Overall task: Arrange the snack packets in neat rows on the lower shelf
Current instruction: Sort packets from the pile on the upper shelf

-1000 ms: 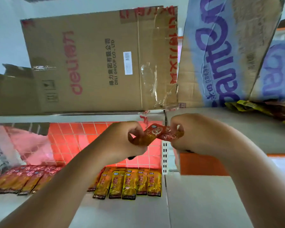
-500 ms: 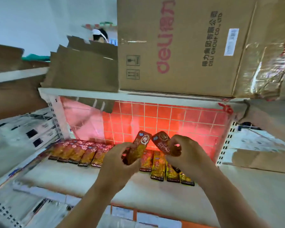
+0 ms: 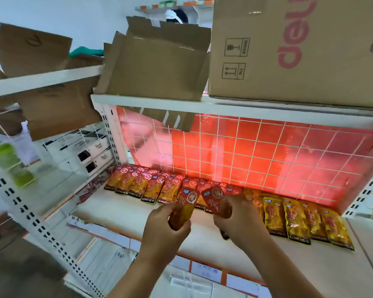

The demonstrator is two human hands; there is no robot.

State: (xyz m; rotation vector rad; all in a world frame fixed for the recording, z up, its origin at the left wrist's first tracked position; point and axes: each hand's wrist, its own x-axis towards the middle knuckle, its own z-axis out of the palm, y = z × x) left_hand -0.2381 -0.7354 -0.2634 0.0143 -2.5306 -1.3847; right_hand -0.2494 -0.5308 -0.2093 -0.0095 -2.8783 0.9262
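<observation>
Hands: one packet each, held over lower shelf (image 3: 121, 214)

Grip: left hand (image 3: 166, 224) curls round the lower end of the first red packet (image 3: 186, 203). The right hand (image 3: 239, 220) pinches the second red packet (image 3: 214, 200), tilted, just beside the first. Far left lies the red packet row (image 3: 142, 186); right, the yellow packet row (image 3: 297, 220)

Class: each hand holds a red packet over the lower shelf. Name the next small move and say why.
Probably the left hand should lay its red packet flat on the shelf, in line with the red row. It and the right hand, holding the other packet, hover at that row's right end, beside the yellow row; the slot is hidden.
</observation>
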